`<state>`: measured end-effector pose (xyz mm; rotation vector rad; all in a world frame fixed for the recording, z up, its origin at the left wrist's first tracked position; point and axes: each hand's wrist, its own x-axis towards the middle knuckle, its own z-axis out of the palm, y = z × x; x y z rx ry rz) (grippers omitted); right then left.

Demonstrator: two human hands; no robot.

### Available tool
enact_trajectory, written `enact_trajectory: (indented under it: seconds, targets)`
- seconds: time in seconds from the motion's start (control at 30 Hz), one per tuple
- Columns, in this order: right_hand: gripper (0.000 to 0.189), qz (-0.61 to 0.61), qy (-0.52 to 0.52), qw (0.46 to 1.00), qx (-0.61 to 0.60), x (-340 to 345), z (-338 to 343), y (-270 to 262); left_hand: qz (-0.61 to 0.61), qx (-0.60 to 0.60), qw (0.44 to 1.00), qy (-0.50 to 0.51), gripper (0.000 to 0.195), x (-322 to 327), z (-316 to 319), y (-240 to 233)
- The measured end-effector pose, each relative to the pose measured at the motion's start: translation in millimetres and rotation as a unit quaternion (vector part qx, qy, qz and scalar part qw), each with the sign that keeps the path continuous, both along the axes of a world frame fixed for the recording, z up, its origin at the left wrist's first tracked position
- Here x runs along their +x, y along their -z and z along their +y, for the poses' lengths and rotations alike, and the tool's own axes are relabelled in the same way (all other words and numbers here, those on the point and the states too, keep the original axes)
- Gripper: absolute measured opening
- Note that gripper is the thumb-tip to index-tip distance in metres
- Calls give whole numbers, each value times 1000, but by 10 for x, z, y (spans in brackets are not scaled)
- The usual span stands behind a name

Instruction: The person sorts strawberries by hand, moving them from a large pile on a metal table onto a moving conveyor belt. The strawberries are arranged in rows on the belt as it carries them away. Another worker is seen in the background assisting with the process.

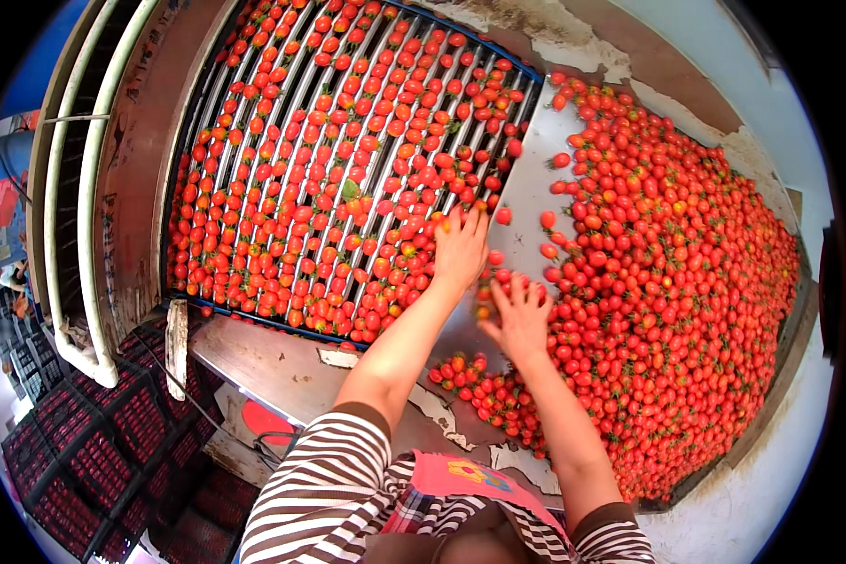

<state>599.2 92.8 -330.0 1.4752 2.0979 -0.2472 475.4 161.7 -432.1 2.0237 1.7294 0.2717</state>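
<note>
My left hand (pixel 463 247) reaches over the right edge of a roller conveyor (pixel 493 48). Its fingers are apart and touch cherry tomatoes (pixel 383 268) lying there. Beside it, my right hand (pixel 522 328) is spread over a metal sheet (pixel 532 162), with a few tomatoes just beyond and under its fingertips. It appears to grip none of them. Rows of red tomatoes rest between the conveyor's metal rollers, crowded most along the near edge. A large heap of cherry tomatoes (pixel 670 282) covers the sheet to the right, many with green stems. One green leaf (pixel 350 189) lies among the rollers.
Black plastic crates (pixel 84 451) are stacked at lower left, near a hanging cable (pixel 204 412). Pale pipes (pixel 88 211) run along a worn board at the left. A metal ledge (pixel 275 363) borders the conveyor's near side. A white wall (pixel 789 127) rises at far right.
</note>
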Motion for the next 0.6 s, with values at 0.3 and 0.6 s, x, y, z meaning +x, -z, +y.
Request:
enact_trajectory:
  seconds: [0.3, 0.6]
  targets:
    - [79, 27, -53, 993, -101, -249, -1019, -190, -96, -154, 983, -28, 58, -228, -1267, -204]
    - [45, 158, -142, 977, -22, -11, -1133, 71, -23, -208, 921, -330, 87, -639, -1649, -247]
